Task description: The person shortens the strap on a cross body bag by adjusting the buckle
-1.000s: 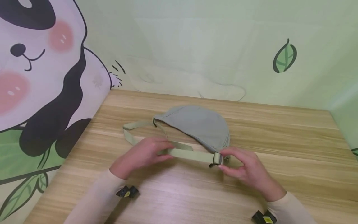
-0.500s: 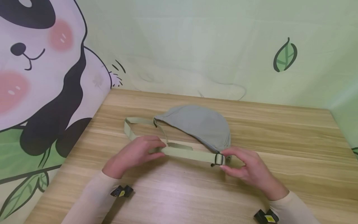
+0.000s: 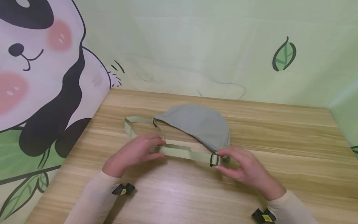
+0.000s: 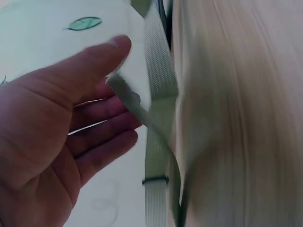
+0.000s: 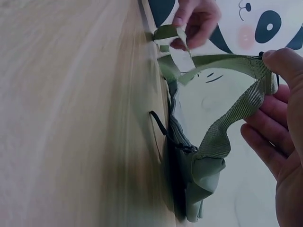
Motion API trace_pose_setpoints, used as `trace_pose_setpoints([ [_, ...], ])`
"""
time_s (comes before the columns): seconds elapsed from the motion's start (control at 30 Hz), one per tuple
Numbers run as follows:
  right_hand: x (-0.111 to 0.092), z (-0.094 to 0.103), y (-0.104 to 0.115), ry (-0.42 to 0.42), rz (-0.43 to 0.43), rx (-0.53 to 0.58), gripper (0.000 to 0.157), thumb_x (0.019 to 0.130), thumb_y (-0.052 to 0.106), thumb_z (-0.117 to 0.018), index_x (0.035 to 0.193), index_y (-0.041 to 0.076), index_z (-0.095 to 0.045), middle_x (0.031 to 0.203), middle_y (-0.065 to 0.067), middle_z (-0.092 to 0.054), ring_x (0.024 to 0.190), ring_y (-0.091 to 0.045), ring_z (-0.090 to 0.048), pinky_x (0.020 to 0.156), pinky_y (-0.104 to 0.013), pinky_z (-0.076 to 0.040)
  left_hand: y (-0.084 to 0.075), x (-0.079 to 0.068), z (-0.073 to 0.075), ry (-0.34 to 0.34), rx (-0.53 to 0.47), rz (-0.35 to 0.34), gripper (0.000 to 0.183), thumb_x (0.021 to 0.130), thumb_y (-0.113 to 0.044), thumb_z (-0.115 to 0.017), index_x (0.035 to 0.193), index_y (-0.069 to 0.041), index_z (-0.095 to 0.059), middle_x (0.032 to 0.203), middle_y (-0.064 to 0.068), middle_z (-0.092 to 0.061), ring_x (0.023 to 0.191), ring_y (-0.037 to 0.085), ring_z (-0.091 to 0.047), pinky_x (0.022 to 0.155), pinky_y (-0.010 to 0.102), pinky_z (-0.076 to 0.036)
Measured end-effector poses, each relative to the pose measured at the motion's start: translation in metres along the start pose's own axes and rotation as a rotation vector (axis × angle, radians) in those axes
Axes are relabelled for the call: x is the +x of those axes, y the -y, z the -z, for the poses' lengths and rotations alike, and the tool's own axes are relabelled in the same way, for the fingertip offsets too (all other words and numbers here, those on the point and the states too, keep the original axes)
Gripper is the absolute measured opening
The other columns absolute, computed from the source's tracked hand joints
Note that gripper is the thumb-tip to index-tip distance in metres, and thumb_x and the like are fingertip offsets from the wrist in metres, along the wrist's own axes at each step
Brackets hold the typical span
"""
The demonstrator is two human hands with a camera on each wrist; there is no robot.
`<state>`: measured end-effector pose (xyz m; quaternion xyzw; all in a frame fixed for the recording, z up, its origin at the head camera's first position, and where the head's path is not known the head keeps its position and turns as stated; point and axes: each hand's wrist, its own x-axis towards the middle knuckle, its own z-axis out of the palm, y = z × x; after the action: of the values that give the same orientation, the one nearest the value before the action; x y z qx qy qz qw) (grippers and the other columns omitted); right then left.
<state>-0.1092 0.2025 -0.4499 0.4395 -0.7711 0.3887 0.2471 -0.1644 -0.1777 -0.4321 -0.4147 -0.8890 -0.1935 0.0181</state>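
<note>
Slider buckle (image 3: 214,160): pinched by the fingers of my right hand (image 3: 247,165); I'd hold it square.
Strap (image 3: 179,153): fingers of my left hand (image 3: 134,154) seem to grasp it, contact unclear; flat webbing should prevent twists.
Waist bag (image 3: 199,124): just beyond, on the bench (image 3: 167,196).

No legible text; yellow labels (image 3: 266,218) on black wrist cameras (image 3: 130,188) too small.

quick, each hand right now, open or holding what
Left hand: at the pale green strap; whether it grips cannot be told.
Right hand: closed, holding the strap's black buckle.
</note>
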Motion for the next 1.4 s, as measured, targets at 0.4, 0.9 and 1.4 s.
trace_pose_setpoints([
  [0.4,-0.001,-0.005,0.005,0.038,-0.111,-0.010,0.045,0.106,0.044,-0.067,0.116,0.001,-0.074,0.109,-0.011,-0.080,0.099,-0.026,-0.078,0.104,-0.014,-0.055,-0.059,0.049,-0.021,-0.191,-0.091,-0.293,0.050,0.088,-0.032,-0.091,0.127,-0.005,-0.073,0.122,0.005,-0.076,0.112,0.018,-0.073,0.105,0.030,-0.060],
  [0.9,0.007,-0.011,0.010,0.015,-0.098,0.046,0.045,0.105,0.044,-0.064,0.118,0.002,-0.074,0.109,-0.011,-0.081,0.099,-0.024,-0.078,0.101,-0.015,-0.057,-0.077,0.071,-0.035,-0.308,-0.055,-0.464,0.042,0.089,-0.030,-0.090,0.120,-0.007,-0.072,0.113,0.001,-0.078,0.101,0.012,-0.075,0.098,0.018,-0.059],
  [1.4,0.000,-0.012,0.004,0.133,-0.214,0.032,0.052,0.074,-0.001,-0.093,0.122,0.006,-0.074,0.117,-0.007,-0.080,0.107,-0.023,-0.076,0.103,-0.017,-0.057,-0.069,0.065,-0.029,-0.285,-0.208,-0.415,0.040,0.087,-0.018,-0.092,0.120,-0.007,-0.073,0.117,0.004,-0.079,0.102,0.013,-0.075,0.095,0.016,-0.059],
])
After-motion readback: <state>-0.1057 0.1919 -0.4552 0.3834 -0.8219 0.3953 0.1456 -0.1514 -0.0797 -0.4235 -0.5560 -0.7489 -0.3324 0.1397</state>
